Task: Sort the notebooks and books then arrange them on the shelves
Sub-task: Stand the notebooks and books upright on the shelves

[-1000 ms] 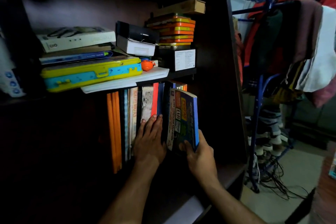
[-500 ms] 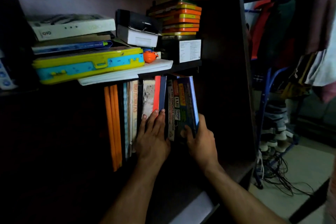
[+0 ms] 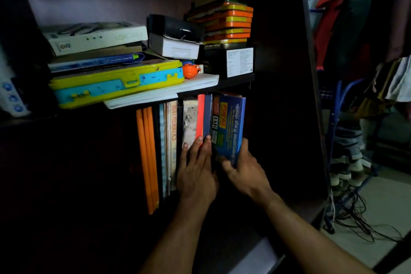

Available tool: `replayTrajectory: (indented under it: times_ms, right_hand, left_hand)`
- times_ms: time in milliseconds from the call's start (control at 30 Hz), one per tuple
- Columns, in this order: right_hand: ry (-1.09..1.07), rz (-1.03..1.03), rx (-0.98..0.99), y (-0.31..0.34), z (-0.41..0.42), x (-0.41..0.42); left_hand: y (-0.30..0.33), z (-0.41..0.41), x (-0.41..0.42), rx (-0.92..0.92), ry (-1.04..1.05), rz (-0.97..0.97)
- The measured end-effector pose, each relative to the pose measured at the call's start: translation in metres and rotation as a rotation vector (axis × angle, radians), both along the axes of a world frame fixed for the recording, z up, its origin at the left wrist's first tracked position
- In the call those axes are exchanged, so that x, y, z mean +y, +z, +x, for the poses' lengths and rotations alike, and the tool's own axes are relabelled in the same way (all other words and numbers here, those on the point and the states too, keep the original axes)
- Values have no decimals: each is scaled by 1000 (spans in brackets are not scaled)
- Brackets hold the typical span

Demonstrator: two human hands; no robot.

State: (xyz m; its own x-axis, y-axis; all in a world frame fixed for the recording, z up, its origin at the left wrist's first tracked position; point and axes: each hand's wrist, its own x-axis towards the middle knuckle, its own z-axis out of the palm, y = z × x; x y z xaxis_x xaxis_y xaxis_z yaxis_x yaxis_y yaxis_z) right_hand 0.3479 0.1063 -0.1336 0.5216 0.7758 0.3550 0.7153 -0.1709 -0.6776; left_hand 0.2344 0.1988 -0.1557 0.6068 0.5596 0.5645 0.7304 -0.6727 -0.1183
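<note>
My right hand (image 3: 242, 171) grips one blue book (image 3: 230, 127) at the row's (image 3: 178, 140) right end; my left hand (image 3: 196, 169) presses flat, fingers straight, against the spines.

Blue book (image 3: 230, 127) now upright, deeper into the row beside the red book (image 3: 200, 115).

Blue book (image 3: 231, 127): glossy printed paper cover. Upright books (image 3: 173, 140): matt paper and card spines, some worn. Shelf (image 3: 235, 81): dark wood-look board, smooth and matt. Yellow and blue case (image 3: 115, 84): hard plastic, scuffed. Stacked orange tins (image 3: 229, 24): glossy, apparently metal. Garments on rack (image 3: 378, 29): cloth.
</note>
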Motion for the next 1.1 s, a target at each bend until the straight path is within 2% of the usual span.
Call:
replayTrajectory:
  times_ms: [100, 267, 433, 533, 633, 800, 933, 1033, 1100]
  right_hand:
    - [19, -78, -35, -4, 1, 5]
    - [-23, 152, -66, -9, 6, 5]
    - [13, 181, -77, -11, 9, 7]
    - [6, 292, -48, -13, 10, 4]
    - [11, 370, -171, -14, 10, 4]
    - [141, 281, -325, -16, 9, 9]
    - [291, 250, -302, -12, 3, 4]
    - [199, 366, -201, -11, 5, 1]
    - [129, 363, -151, -12, 7, 1]
  left_hand:
    - [1, 2, 0, 35, 13, 15]
    - [-1, 5, -3, 5, -11, -22]
    - [0, 7, -1, 27, -5, -42]
    - [2, 5, -4, 41, 0, -41]
    - [4, 6, -6, 38, 16, -85]
    - [4, 8, -6, 92, -6, -94]
    - [14, 9, -15, 124, 14, -136]
    - [23, 13, -22, -6, 10, -169]
    - [25, 14, -25, -79, -7, -163]
